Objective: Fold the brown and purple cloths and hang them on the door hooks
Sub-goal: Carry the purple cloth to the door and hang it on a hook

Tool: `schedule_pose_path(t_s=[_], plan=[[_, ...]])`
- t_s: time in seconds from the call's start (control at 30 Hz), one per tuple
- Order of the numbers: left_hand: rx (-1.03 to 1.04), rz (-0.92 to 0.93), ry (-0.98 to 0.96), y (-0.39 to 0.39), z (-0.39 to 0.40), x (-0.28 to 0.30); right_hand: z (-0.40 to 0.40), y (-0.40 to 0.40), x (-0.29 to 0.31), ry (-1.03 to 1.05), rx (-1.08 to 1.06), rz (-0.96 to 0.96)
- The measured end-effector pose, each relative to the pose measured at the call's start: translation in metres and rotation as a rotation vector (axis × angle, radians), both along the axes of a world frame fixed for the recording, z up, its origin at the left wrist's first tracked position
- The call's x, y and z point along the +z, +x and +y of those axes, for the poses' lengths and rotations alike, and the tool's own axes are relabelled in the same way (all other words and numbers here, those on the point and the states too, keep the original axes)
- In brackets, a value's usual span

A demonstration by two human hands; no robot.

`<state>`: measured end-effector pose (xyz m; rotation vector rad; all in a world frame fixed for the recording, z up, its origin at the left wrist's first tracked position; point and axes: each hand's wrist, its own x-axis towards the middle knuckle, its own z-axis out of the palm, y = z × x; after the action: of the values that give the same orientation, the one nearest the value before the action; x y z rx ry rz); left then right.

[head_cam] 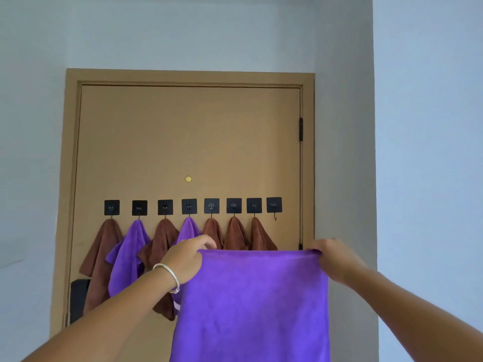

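Head view, facing a tan door (188, 131) set in a pale wall (423, 126).

Held item: a purple cloth (251, 304) is stretched flat in front of the door, its top edge level and taut, the rest hanging straight down and running out of the bottom of the frame. It covers the lower parts of several hanging cloths behind it.

Left hand (187, 259): fingers curled over and pinching the top left corner of the purple cloth. A silver bangle (168, 276) sits on this wrist.

Right hand (334, 259): fingers closed, pinching the top right corner of the same cloth, which bunches slightly at the grip.

Door: a row of eight black square hooks (189, 206) runs across it, below a small brass peephole (188, 179). Counting from the left, hooks one, three, five, six and seven each carry a brown cloth (100, 246); hooks two and four each carry a hung purple cloth (128, 257). All hang from a single point and drape in loose folds. The eighth hook (274, 205), at the far right, is bare, with its wire hook visible below the pad.

Other: a black hinge (301, 129) on the right edge of the door; a dark object (78, 299) at the lower left edge of the door, which I cannot identify.
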<state>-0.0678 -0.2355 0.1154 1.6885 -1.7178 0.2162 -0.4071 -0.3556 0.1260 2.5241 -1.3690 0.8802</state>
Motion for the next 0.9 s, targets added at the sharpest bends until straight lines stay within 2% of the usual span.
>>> schedule_pose_path(t_s=[0.13, 0.27, 0.43, 0.63, 0.73, 0.9], plan=[[-0.042, -0.064, -0.045, 0.009, -0.052, -0.009, -0.038, 0.016, 0.0, 0.007, -0.044, -0.01], [0.01, -0.165, -0.086, 0.011, -0.106, -0.012, -0.074, 0.025, 0.001, -0.12, 0.016, 0.086], [0.105, -0.305, -0.12, 0.004, -0.175, -0.004, -0.13, 0.029, 0.018, -0.326, 0.134, 0.388], [0.003, -0.668, 0.034, -0.009, -0.252, 0.019, -0.196, 0.047, 0.043, -0.372, -0.069, 0.595], [0.048, -0.713, 0.082, -0.017, -0.286, 0.033, -0.226, 0.058, 0.05, -0.415, -0.168, 0.656], [0.174, -0.703, 0.075, -0.033, -0.334, 0.048, -0.277, 0.073, 0.05, -0.419, -0.244, 0.649]])
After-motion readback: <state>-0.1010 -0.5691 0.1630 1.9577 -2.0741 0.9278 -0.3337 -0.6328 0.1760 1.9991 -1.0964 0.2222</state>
